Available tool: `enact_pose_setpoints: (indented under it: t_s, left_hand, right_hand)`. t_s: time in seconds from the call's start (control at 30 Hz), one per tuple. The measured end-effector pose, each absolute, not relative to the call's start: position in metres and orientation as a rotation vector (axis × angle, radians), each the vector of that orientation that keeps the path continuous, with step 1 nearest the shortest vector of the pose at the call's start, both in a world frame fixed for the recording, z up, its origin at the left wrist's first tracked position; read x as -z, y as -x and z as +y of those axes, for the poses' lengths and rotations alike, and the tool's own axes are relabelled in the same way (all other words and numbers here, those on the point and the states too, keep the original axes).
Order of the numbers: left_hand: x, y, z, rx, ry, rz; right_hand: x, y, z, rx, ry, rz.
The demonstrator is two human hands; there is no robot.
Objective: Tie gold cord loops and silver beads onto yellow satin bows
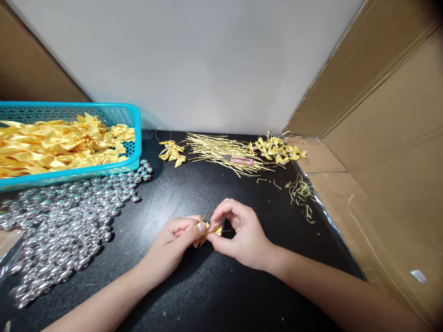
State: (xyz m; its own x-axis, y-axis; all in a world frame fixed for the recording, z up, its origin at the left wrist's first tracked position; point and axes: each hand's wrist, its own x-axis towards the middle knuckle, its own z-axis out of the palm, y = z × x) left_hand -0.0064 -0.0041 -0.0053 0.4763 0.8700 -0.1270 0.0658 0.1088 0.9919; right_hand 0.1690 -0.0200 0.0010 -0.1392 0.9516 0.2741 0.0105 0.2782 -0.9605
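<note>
Low over the black table, a yellow ribbon bow [217, 230] is held between both hands, largely covered by fingers. My left hand [182, 235] is closed on it from the left, thumb pressed on top. From the right, the thumb and forefinger of my right hand [238, 230] pinch at the bow and a thin golden cord [205, 216] on it. Exactly which strand each finger grips is hidden. Closest on the left lies a wide spread of shiny silver beads [76, 221].
A turquoise basket [138, 138] of yellow bows stands back left. Behind the hands lie cut golden cords [214, 147], pink-handled thread snips [241, 160], and bows with beads [277, 148] and a smaller bunch [172, 152]. Cord scraps [300, 190] lie right; cardboard walls [387, 101] flank the table.
</note>
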Motion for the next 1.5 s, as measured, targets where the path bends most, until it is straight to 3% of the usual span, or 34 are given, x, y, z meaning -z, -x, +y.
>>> enact_pose_setpoints:
  t_s: [0.17, 0.37, 0.57, 0.8, 1.27, 1.5]
  left_hand:
    - [-0.004, 0.011, -0.004, -0.698, -1.488, 0.973]
    - [-0.009, 0.015, -0.008, -0.838, -2.109, 1.038]
    - [-0.011, 0.023, 0.0, -0.883, -2.47, 0.857]
    - [-0.01, 0.027, 0.006, -0.721, -2.615, 0.794]
    - [-0.018, 0.024, 0.003, -0.947, -2.505, 0.863]
    - [-0.017, 0.026, 0.002, -0.918, -2.547, 0.93]
  right_hand:
    - [-0.001, -0.169, -0.02, -1.051, 0.963, -1.464]
    - [-0.001, -0.171, -0.02, -1.018, 0.977, -1.501]
    - [-0.004, -0.171, -0.019, -1.071, 0.984, -1.494]
    - [-0.002, -0.172, -0.019, -1.094, 0.94, -1.525]
    - [-0.005, -0.178, -0.013, -1.057, 0.962, -1.522]
    - [-0.003, -0.178, -0.012, -1.25, 0.93, -1.467]
